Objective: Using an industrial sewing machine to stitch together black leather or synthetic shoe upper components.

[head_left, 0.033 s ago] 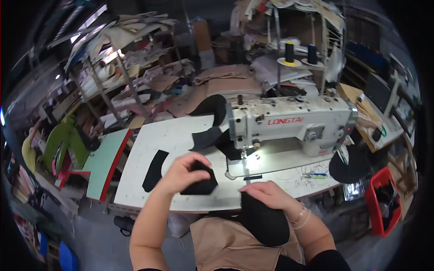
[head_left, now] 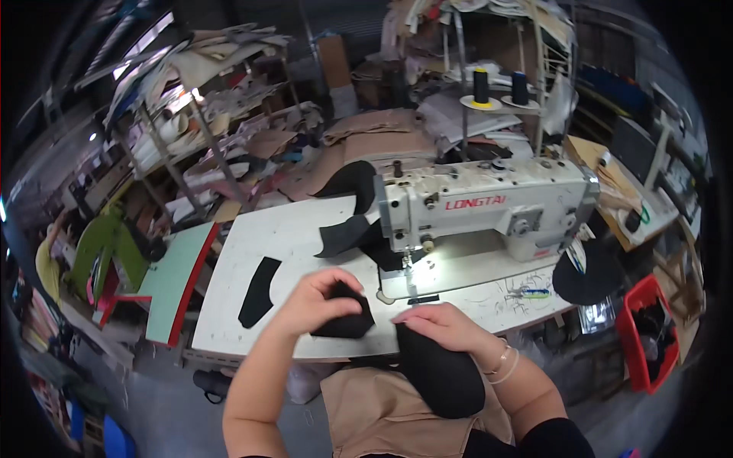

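Observation:
My left hand [head_left: 319,304] is curled above the white table, thumb apart from the fingertips. A dark angular fabric piece [head_left: 347,324] shows between thumb and fingers and below them, gripped by this hand. Closer to me, my right hand [head_left: 439,327] pinches the upper end of a long black fabric piece [head_left: 443,374] with a rounded lower end. That piece hangs over my brown apron [head_left: 366,408]. Both hands are in front of a white sewing machine [head_left: 489,206], whose lamp lights the needle area. Another black cut piece [head_left: 259,292] lies flat to the left.
Dark cut pieces [head_left: 342,235] lie left of the machine head. A small tool with a blue-green handle [head_left: 534,292] rests among thread scraps. Thread cones [head_left: 481,90] stand behind. A red bin [head_left: 649,336] is at right, a green-topped table [head_left: 179,275] at left.
My left hand has moved slightly right and toward me with the dark piece. The right hand still holds the long black piece. The view has shifted a little.

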`<state>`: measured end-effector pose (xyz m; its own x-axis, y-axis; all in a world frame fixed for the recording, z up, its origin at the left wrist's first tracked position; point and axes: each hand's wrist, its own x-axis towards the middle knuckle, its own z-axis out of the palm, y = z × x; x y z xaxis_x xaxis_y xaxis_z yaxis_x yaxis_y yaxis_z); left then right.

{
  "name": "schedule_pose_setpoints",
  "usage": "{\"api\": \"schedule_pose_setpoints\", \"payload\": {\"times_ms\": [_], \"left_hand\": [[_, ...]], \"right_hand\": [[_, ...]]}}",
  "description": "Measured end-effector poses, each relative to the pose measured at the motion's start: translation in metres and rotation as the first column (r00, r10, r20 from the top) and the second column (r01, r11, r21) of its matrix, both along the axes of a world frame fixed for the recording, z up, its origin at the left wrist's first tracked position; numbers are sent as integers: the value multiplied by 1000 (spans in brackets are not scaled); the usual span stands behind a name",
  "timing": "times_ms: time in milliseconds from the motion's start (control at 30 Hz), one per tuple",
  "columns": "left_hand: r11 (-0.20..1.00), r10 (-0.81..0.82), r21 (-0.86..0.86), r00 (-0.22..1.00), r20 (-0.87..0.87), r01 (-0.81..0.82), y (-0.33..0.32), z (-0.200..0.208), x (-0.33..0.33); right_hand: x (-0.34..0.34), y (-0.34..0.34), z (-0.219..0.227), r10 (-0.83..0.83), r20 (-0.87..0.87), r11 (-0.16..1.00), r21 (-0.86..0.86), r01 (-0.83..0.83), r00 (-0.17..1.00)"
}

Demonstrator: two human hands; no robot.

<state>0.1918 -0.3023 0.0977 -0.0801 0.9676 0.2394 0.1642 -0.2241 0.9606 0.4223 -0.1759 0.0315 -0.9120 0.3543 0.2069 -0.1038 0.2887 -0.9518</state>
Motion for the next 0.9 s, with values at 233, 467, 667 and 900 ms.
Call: {"api": "schedule_pose_setpoints", "payload": {"times_ms": [233, 467, 667, 900], "left_hand": [[918, 111, 397, 971, -214, -18, 0, -49, 41], [896, 263, 407, 951, -160, -179, -17, -67, 51], [988, 147, 109, 902, -405, -112, -32, -38, 64], [869, -473, 96, 873, -123, 484, -37, 4, 49]], "right_hand": [[-7, -20, -4, 217, -61, 896, -384, -224, 974], [13, -17, 10, -87, -160, 995, 38, 94, 983], [23, -20, 17, -57, -134, 911, 399, 107, 989], [48, 31, 62, 329, 181, 877, 306, -371, 927]]}}
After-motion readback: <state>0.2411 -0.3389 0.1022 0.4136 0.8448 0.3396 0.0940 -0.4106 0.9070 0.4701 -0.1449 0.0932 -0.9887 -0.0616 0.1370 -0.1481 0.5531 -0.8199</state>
